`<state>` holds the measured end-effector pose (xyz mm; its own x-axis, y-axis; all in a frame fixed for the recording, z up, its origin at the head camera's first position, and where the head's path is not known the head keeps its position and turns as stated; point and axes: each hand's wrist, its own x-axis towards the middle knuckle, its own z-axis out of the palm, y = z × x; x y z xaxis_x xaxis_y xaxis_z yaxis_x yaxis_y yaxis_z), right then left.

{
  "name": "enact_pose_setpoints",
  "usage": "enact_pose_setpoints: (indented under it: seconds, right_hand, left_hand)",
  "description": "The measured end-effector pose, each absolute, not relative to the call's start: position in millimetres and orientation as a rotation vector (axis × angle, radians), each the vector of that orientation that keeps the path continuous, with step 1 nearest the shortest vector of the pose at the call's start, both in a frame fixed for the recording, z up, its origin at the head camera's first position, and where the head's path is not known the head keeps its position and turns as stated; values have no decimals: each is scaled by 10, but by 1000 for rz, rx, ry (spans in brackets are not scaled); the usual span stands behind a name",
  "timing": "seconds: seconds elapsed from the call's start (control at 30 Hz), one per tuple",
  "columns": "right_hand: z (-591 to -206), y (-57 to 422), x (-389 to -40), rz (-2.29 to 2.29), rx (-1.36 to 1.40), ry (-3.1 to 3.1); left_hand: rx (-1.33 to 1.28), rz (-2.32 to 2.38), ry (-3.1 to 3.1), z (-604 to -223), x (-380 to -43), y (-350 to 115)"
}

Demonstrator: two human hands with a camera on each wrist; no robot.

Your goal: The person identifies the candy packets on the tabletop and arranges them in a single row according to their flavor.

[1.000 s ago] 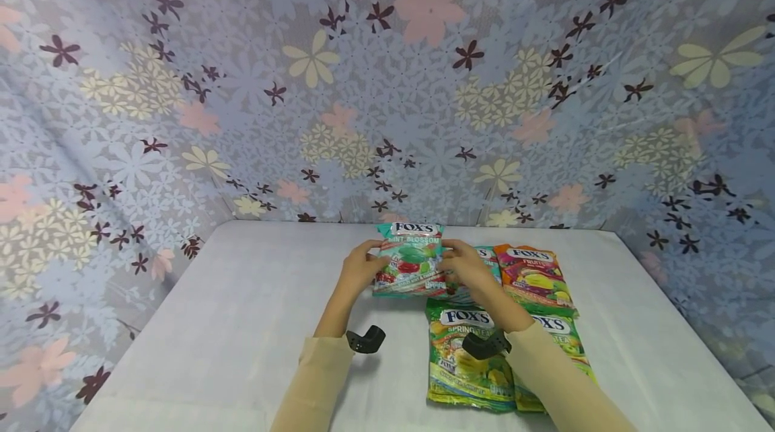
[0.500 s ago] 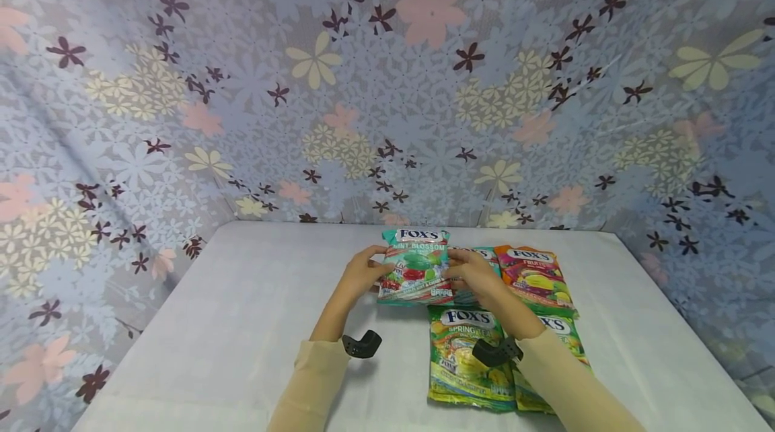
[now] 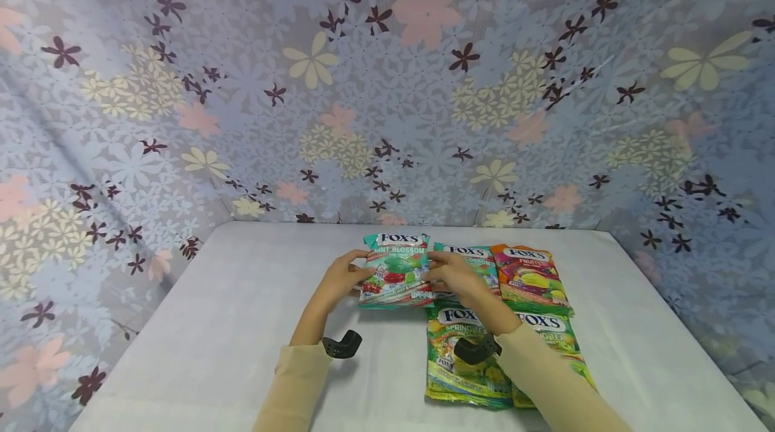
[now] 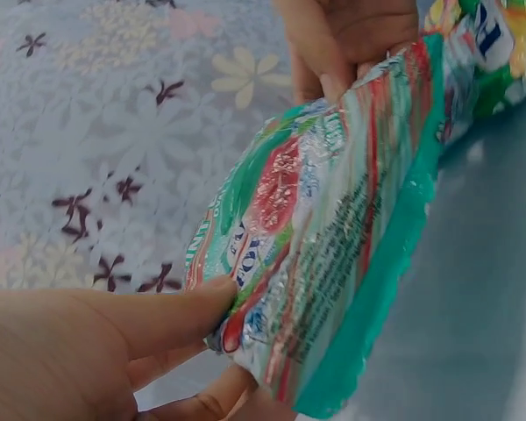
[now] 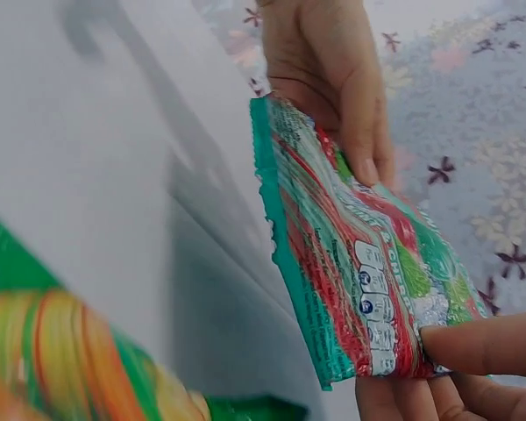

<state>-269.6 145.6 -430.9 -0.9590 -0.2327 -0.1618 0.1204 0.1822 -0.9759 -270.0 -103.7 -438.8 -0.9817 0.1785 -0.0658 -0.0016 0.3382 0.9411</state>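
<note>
Flowery backdrop [image 3: 387, 116], pale worktop [image 3: 260, 284]. Left hand [image 3: 340, 279] and right hand [image 3: 455, 277] have fingers pinching opposite sides of the Mint Blossom bag [image 3: 396, 272], now shifted left, baring more of its twin [image 3: 482, 262] beside it; probably still mid-positioning.

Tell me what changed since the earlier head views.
Left hand and right hand moved the held Mint Blossom bag left and slightly down in view, uncovering more of the other Mint Blossom bag. The grip, the Fruits bag and the two Spring Tea bags stayed put.
</note>
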Motion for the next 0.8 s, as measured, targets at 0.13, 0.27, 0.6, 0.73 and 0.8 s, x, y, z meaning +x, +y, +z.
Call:
enact_pose_setpoints:
  seconds: [0.13, 0.27, 0.6, 0.73, 0.8]
  right_hand:
    - [-4343, 1264, -2746, -1842, -73, 2199]
    - [-4391, 1049, -2810, -1831, -62, 2208]
    - [-4541, 525, -2933, -1898, -223, 2149]
    - [-4588, 362, -2993, -1894, -170, 2155]
    - [-4613, 290, -3015, -1879, -158, 2190]
  left_hand:
    - [117, 1683, 2481, -4401, -2716, -1181]
    - [52, 1639, 2525, -4399, -2722, -1342]
    - [-156, 1496, 2676, -4405, -2729, -1738]
    - [-218, 1471, 2720, -4422, -2713, -1840]
    - [-228, 1431, 2782, -4430, -2712, -1876]
